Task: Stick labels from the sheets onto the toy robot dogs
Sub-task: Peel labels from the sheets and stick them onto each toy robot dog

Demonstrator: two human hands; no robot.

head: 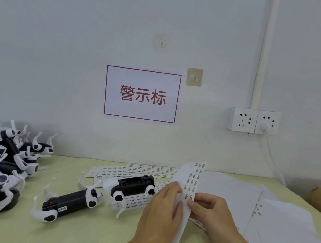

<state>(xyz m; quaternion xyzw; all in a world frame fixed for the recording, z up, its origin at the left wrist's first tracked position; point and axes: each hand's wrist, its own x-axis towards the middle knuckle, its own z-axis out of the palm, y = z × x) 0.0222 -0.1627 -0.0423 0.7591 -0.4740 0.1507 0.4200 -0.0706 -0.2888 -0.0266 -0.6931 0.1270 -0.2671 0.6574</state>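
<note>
Hands mid-peel: my left hand grips the label sheet, right hand pinches its edge; the nearest toy dog waits just left. A hasty pull could tear or curl the label.

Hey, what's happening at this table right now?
A person is labelling toy robot dogs. The left hand holds a folded label sheet upright while the right hand pinches at its edge, apparently peeling a label. Two dogs lie belly up in front: one already labelled, the other resting on more sheets. A pile of dogs waits at left.
</note>
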